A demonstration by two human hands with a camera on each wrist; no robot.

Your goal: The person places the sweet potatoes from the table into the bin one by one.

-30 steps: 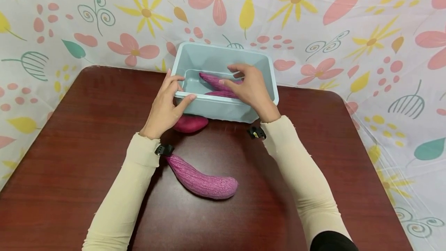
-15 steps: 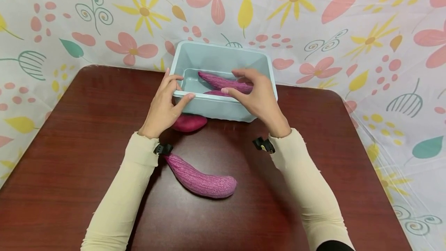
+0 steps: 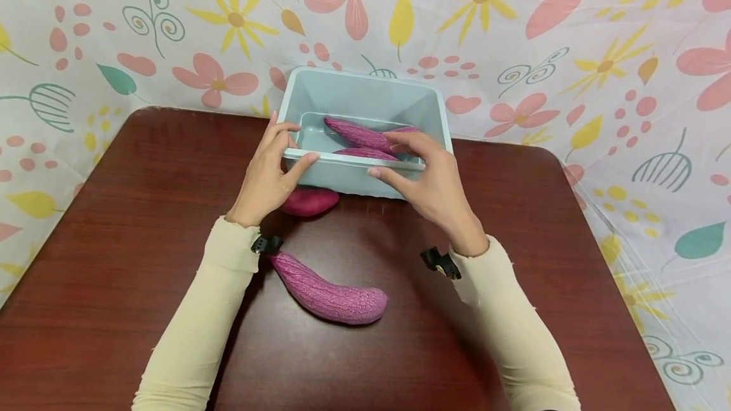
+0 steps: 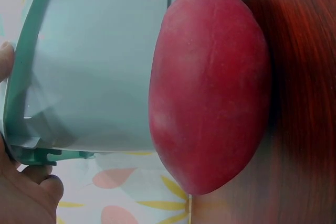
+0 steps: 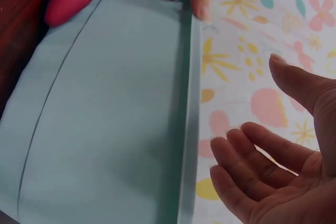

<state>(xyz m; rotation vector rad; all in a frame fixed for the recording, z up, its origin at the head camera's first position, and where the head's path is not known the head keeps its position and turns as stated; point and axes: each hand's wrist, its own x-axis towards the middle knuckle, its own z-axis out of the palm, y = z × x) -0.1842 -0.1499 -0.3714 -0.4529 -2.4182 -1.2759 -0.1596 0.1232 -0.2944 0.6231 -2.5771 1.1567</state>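
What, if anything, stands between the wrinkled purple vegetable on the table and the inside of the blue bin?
The blue bin's near wall does, so the wrinkled purple vegetable would probably need lifting over it. The red vegetable lies before that wall's left part; the left hand holds the near left corner, the right hand hovers at right.

Two vegetables (image 3: 360,136) lie in the far bin (image 3: 342,174), a sweet potato (image 3: 311,202) before its left half, a third vegetable (image 3: 331,295) nearer.

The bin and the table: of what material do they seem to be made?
Bin: probably moulded plastic, satin finish; it looks smooth and one-piece, with rounded corners. Table: wood or wood-look laminate, somewhat glossy; dark streaks like grain and a soft reflection show.
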